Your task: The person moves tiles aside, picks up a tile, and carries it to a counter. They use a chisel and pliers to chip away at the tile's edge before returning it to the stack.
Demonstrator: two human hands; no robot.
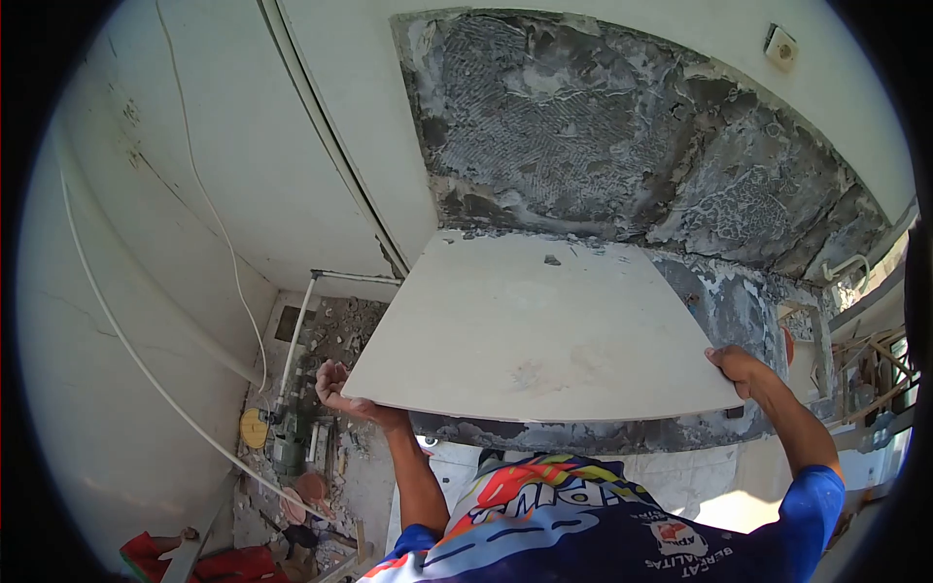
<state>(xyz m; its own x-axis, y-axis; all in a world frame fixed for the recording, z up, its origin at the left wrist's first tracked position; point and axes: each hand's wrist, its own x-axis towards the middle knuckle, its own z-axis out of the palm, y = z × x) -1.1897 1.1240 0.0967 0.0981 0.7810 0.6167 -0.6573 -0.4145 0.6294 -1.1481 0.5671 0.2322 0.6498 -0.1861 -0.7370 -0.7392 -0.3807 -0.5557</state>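
A large pale tile (525,330) lies in front of my body, its far edge near the foot of the stripped wall and its near edge jutting over the counter's front edge. My left hand (358,396) supports the near left corner, with its fingers curled up beyond the tile's edge. At the right edge, close to the near right corner, my right hand (736,369) grips the tile with the thumb on top; its other fingers are partly hidden. Small dark mortar crumbs (552,259) sit on the tile's far part. Faint brownish smudges mark its near middle.
Rough grey mortar (554,126) covers the wall behind. The mortar-smeared counter (714,296) extends right to a square opening. A wall socket (780,47) is at upper right. On the left are a white pipe (296,340), a green machine (289,447), hanging cables and floor rubble.
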